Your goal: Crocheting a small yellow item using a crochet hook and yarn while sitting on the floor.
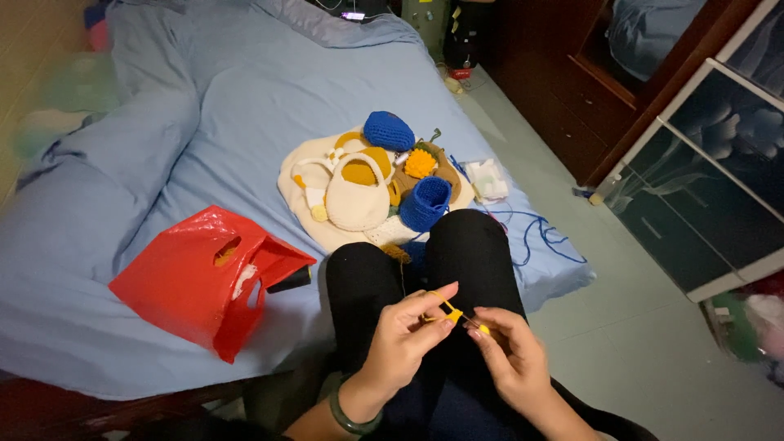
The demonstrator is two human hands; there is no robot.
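My left hand (406, 333) pinches a small yellow crochet piece (448, 309) and its yarn above my black-trousered knees. My right hand (510, 353) grips a crochet hook (478, 327) with a yellow handle, its tip at the yellow piece. Both hands are close together over my lap. On the bed beyond my knees lies a heap of crocheted things: a cream bag (357, 196), a blue pouch (426, 202), a blue cap (389, 131) and a yellow flower (420, 163).
A red plastic bag (200, 278) lies on the blue bedsheet (188, 131) to my left. Blue yarn (539, 233) trails at the bed's right edge beside a white packet (488, 180). A dark wooden cabinet (572, 90) and a glass-fronted cupboard (710, 180) stand right.
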